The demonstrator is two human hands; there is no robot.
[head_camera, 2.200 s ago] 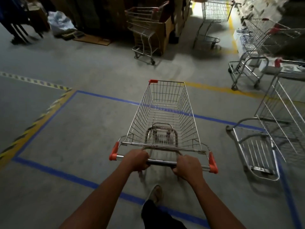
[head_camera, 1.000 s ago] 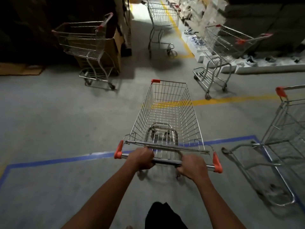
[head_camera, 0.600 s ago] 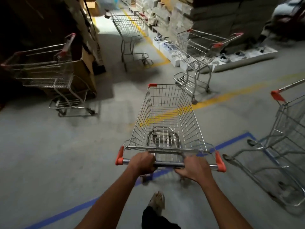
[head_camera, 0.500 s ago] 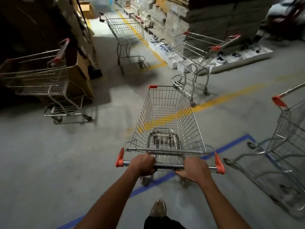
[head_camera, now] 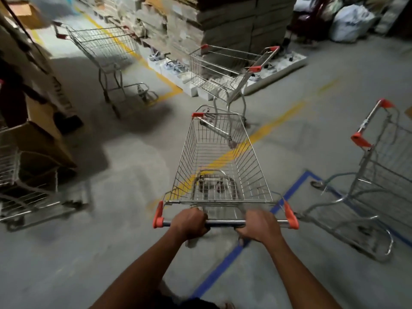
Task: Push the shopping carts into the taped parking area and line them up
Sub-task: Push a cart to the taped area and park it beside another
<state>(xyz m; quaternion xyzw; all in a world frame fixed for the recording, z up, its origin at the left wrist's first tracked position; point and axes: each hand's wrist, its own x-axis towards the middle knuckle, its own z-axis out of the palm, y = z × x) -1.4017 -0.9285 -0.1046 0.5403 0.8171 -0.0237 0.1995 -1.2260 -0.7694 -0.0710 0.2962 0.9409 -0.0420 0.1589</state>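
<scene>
A wire shopping cart (head_camera: 220,157) with orange handle ends stands straight in front of me. My left hand (head_camera: 189,223) and my right hand (head_camera: 259,225) both grip its handle bar. Blue tape (head_camera: 287,192) marking the parking area runs under the cart's rear and turns a corner at the right. Another cart (head_camera: 376,181) stands at the right, across the blue line. The cart's front nose reaches a yellow floor line (head_camera: 276,123).
A third cart (head_camera: 225,70) stands just beyond my cart's nose, by stacked cardboard (head_camera: 225,21). A fourth cart (head_camera: 104,52) is at the back left and a fifth (head_camera: 24,197) at the left edge beside a brown box (head_camera: 42,139). White sacks (head_camera: 350,21) lie at the back right.
The view and the cart have swung round to the right. The blue tape corner now lies near the cart's right rear, and the cart by the cardboard is closer to the nose.
</scene>
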